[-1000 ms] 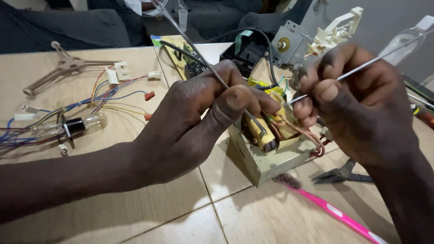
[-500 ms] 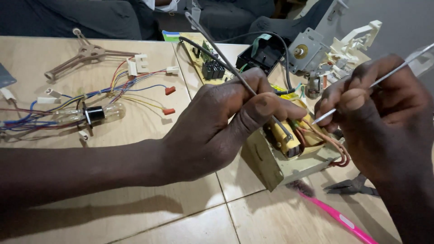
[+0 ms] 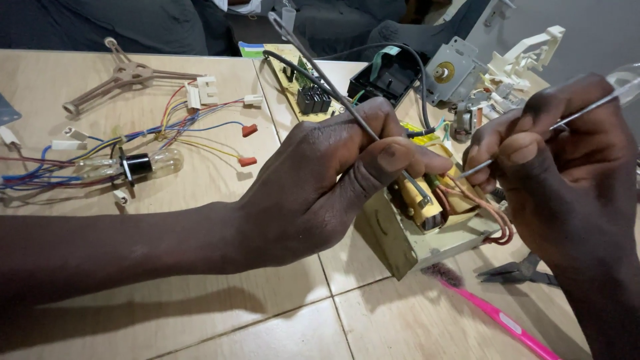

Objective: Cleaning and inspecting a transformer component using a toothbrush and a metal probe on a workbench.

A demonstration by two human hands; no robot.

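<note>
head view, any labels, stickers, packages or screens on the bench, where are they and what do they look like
Green tag: small strip on the black box at top centre.
Yellow label: on the transformer, just behind the left hand, partly hidden.
Blue and green card: far table edge.
No screens or packages.

One view only, from a camera on the person's head; it looks steeply down and forward across the table [image 3: 200,293]; it sits close, so the left hand [image 3: 327,180] and right hand [image 3: 567,180] fill the middle and right; the far edge and another person's dark clothing [image 3: 133,23] cross the top.
</note>
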